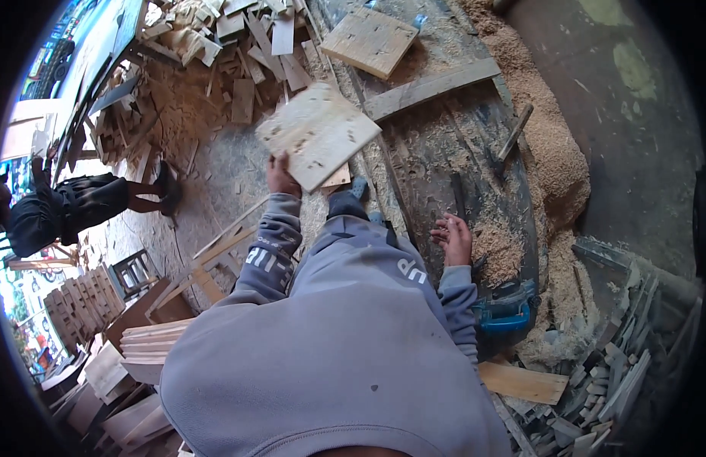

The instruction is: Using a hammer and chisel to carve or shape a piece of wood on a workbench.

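Note:
My left hand (283, 175) grips the near left corner of a square, pale wooden board (318, 133) and holds it out over the edge of the workbench. The board is tilted and has several dark knots and rough patches on its face. My right hand (453, 238) is above the dusty workbench (444, 167), its fingers loosely bent and apart, with nothing seen in it. Close below that hand lies a blue power tool (505, 312), partly hidden by my sleeve. A second square board (369, 42) rests farther back on the bench.
A wooden bar (435, 87) lies across the bench, and a short stick (517, 131) stands near its right edge. Sawdust (555, 160) is heaped along the right side. Wood scraps (246, 46) pile up at the far left. Stacked boards (151, 343) sit left; a person (71, 206) stands beyond.

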The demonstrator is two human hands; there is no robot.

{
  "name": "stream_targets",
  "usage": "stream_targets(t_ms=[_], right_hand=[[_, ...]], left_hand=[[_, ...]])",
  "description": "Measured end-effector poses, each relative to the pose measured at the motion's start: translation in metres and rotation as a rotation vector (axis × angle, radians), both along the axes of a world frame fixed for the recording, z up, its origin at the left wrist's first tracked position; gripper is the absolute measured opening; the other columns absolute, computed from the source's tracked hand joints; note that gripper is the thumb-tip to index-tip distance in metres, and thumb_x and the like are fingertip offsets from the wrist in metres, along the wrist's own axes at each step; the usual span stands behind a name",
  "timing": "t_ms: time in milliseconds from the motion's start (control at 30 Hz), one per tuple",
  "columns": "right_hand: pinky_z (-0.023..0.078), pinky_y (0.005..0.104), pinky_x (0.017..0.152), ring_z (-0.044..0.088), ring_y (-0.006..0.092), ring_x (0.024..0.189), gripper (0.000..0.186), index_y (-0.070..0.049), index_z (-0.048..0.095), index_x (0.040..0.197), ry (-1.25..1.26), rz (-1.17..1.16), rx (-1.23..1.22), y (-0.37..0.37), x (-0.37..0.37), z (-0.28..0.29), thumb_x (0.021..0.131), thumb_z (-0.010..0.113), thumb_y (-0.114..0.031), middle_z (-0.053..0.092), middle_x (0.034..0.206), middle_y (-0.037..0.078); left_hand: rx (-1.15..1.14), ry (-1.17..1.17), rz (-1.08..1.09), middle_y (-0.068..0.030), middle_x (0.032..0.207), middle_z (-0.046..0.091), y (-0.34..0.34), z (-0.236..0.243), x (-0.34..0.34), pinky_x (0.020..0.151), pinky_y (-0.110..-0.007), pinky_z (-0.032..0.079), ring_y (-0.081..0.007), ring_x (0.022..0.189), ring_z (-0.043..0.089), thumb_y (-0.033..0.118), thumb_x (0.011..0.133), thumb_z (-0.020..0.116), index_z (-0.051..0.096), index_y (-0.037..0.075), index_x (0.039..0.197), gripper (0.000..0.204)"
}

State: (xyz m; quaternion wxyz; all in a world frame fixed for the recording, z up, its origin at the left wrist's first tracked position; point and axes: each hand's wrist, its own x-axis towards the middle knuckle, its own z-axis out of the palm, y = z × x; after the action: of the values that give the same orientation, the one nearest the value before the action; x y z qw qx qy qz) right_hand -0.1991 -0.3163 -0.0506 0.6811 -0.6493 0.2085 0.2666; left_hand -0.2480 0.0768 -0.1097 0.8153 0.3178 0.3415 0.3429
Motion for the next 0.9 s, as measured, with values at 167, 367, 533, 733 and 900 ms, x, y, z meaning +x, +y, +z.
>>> stream_targets(t_ms=[167, 367, 533, 733, 900], right_hand=[[0.05, 0.0266, 0.057, 0.061, 0.0158, 0.067, 0.024, -0.006, 0.052, 0.107, 0.093, -0.014, -0.037, -0.01, -0.007, -0.008, 0.092, 0.046, -0.023, 0.061, 0.09, 0.008], [0.046, 0.0227, 0.055, 0.059, 0.0117, 0.063, 0.023, -0.005, 0.054, 0.104, 0.001, 0.221, -0.223, -0.007, 0.002, 0.002, 0.093, 0.044, -0.023, 0.061, 0.086, 0.007], [0.046, 0.0224, 0.055, 0.059, 0.0117, 0.063, 0.023, -0.005, 0.054, 0.103, -0.095, 0.291, -0.324, -0.034, -0.002, -0.002, 0.093, 0.044, -0.023, 0.061, 0.085, 0.007], [0.047, 0.0222, 0.052, 0.06, 0.0124, 0.064, 0.025, -0.007, 0.054, 0.105, -0.05, 0.185, -0.33, -0.066, -0.028, -0.029, 0.094, 0.042, -0.025, 0.061, 0.086, 0.006], [0.047, 0.0225, 0.053, 0.06, 0.0118, 0.065, 0.025, -0.006, 0.054, 0.104, -0.1, 0.129, -0.339, -0.056, -0.019, -0.02, 0.093, 0.043, -0.025, 0.062, 0.086, 0.006]], left_hand=[[-0.011, 0.012, 0.114, -0.0129, 0.107, 0.056, 0.047, -0.023, -0.047, 0.087, -0.038, 0.045, -0.0263, 0.094, 0.057, 0.013, 0.086, 0.05, 0.044, 0.002, 0.115, 0.032], [-0.204, 0.28, 0.048, -0.0116, 0.115, 0.054, 0.043, -0.093, -0.076, 0.092, -0.049, 0.041, -0.0296, 0.109, 0.05, 0.039, 0.086, 0.054, 0.037, 0.007, 0.128, 0.056], [-0.087, 1.237, -0.562, -0.0057, 0.122, 0.05, 0.018, -0.18, -0.171, 0.086, -0.053, 0.038, -0.0257, 0.112, 0.045, 0.049, 0.077, 0.061, 0.042, 0.017, 0.126, 0.063], [-0.265, 1.2, -0.856, -0.0056, 0.118, 0.054, -0.027, -0.148, -0.214, 0.083, -0.046, 0.041, -0.0241, 0.106, 0.05, 0.04, 0.082, 0.057, 0.046, 0.015, 0.121, 0.047], [-0.185, 1.204, -0.818, -0.0046, 0.116, 0.056, 0.008, -0.14, -0.192, 0.079, -0.042, 0.042, -0.024, 0.102, 0.054, 0.035, 0.087, 0.049, 0.049, 0.015, 0.113, 0.033]])
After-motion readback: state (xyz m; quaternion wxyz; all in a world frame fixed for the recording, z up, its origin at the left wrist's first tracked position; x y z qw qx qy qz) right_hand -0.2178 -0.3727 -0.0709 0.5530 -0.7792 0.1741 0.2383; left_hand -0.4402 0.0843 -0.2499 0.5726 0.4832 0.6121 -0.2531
